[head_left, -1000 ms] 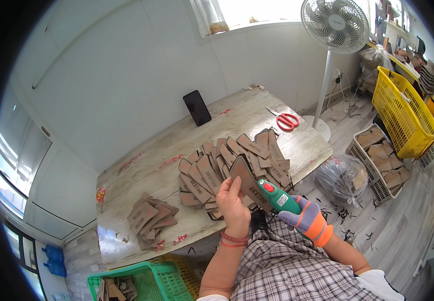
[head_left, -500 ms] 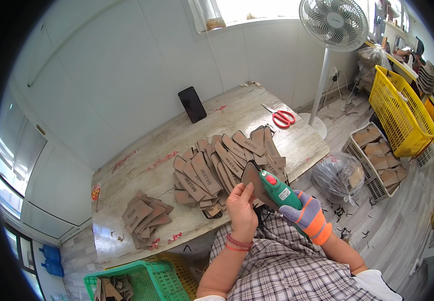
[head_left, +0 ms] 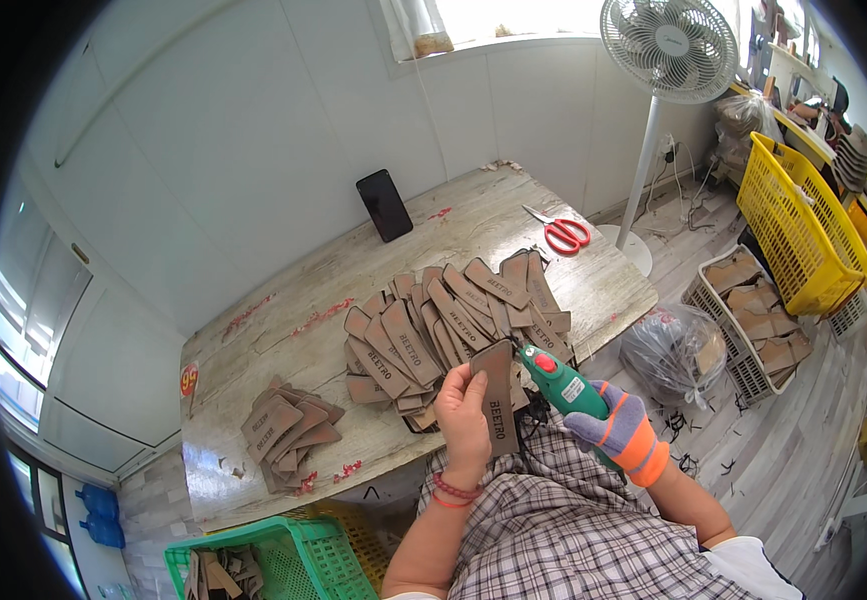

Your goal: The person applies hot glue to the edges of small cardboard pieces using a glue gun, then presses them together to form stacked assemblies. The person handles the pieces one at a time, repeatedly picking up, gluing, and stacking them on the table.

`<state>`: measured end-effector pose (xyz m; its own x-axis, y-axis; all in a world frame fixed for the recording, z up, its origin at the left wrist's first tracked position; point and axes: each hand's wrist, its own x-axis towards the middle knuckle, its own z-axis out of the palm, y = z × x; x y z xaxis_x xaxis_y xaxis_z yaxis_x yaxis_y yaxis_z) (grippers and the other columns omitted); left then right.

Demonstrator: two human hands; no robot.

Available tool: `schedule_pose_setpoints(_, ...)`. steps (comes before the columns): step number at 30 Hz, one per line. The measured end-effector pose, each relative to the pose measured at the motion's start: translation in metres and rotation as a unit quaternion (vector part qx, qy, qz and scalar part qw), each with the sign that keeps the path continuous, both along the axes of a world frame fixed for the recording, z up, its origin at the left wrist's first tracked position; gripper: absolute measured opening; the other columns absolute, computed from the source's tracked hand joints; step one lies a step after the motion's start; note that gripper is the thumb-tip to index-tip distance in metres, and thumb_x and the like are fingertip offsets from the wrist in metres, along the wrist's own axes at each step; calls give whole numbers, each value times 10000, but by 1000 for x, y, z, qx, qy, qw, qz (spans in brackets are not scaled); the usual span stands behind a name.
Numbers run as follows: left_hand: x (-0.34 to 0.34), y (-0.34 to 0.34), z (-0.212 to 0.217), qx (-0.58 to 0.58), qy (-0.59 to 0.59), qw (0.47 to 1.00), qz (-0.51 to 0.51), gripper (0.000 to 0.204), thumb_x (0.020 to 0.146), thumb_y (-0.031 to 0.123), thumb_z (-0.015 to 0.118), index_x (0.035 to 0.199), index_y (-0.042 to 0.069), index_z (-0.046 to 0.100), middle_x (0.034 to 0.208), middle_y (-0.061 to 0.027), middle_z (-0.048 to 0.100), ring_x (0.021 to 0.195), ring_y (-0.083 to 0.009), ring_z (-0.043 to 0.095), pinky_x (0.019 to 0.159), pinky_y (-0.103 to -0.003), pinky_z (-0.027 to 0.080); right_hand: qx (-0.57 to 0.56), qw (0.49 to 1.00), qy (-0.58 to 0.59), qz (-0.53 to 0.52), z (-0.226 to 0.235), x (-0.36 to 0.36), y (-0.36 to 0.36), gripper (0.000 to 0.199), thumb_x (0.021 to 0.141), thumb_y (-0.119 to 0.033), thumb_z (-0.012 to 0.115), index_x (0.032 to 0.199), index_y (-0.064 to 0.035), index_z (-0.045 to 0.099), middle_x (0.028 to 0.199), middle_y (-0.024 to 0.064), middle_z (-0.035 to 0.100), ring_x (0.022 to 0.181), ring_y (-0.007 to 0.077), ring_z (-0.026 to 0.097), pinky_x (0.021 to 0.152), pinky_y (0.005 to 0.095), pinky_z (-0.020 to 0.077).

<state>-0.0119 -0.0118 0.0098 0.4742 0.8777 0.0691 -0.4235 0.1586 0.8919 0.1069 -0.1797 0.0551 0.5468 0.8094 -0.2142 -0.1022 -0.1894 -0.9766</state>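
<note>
Between the thumb and fingers of my bare left hand is a flat brown shoe-part piece with dark edges and printing on its face. My right hand, in a grey and orange glove, grips a green handheld power cutter with a red button. The cutter's tip is close to the piece's right edge; whether they touch I cannot tell. Just beyond my hands a large heap of similar brown pieces covers part of the table. A smaller pile of pieces lies at the left.
Red-handled scissors and a black phone are at the table's far side. A green crate stands below the near left edge. On the right are a white fan, a plastic bag, a white crate and a yellow crate.
My left hand has shifted slightly left and turned the piece more upright, its printed face now showing. The cutter has moved a little right, away from the piece's middle.
</note>
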Motion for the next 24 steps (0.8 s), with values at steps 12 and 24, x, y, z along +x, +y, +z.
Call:
schedule_pose_setpoints(12,-9,13,8,117,76,990,0,122,971,77,529,1017,-13,597,916,-10,620,823,-57,530,751,-214,449,0,1000,-23,11,-11,2,-2,512,797,-257,796,1181,-6,569,789,-5,627,608,33,539,541,199,447)
schedule_pose_setpoints(24,-28,40,22,206,137,969,-25,90,893,60,613,887,-29,623,822,-21,562,769,-100,506,711,-232,414,-27,996,-43,68,2,6,-6,515,785,-267,801,1181,-9,596,804,18,665,664,54,594,599,215,489)
